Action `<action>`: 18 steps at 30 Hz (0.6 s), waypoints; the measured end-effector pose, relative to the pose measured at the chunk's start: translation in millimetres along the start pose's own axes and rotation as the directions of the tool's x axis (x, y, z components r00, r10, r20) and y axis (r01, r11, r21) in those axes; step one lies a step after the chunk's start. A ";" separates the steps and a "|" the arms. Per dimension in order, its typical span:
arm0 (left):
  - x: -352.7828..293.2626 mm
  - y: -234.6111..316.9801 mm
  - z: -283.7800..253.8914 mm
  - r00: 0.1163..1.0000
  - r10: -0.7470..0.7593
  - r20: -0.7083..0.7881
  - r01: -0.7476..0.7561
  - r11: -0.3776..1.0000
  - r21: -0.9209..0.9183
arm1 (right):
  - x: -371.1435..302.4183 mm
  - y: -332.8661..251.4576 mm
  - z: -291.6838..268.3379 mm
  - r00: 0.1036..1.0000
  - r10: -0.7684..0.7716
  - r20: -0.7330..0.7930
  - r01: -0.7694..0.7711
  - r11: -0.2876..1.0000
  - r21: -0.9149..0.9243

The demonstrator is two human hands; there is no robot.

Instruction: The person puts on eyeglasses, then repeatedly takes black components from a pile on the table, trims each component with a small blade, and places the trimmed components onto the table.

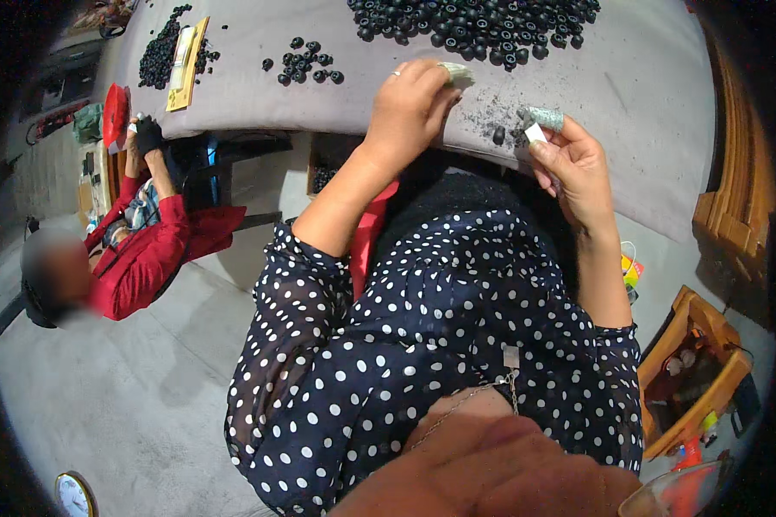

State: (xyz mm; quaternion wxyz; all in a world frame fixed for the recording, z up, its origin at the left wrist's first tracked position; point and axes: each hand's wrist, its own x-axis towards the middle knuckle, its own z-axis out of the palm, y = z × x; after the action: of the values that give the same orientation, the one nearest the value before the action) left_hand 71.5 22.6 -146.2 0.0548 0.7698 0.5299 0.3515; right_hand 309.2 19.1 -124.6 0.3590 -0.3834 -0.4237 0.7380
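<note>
My left hand (412,108) is over the grey cloth-covered table (647,112), its fingers curled together. A pale wrap (459,74) shows at its fingertips, blurred; whatever the fingers may hold is hidden. My right hand (576,162) is at the table's near edge, thumb and index finger pinching a small white flat piece (535,133). Greenish tape (547,119) covers that index finger. Just left of it lies a small black part (498,135) amid black crumbs (487,112). Beyond both hands spreads a large heap of round black parts (474,26).
A small group of black parts (302,63) lies left of my left hand. Farther left are a heap of smaller ones (158,60) and a yellow-edged strip (187,65). A person in red (147,250) sits at left. A wooden crate (694,379) stands at right.
</note>
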 end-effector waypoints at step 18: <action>-6.2 54.7 -1.7 0.952 -0.050 0.301 0.086 0.991 -0.107 | 4.7 7.2 -6.0 0.998 -0.060 0.000 0.060 0.989 0.136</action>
State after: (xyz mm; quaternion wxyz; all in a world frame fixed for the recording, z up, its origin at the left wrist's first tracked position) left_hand 111.8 -6.8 -122.9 0.1916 0.7906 0.5201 0.2603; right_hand 310.8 22.4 -134.4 0.4054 -0.3435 -0.3844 0.7549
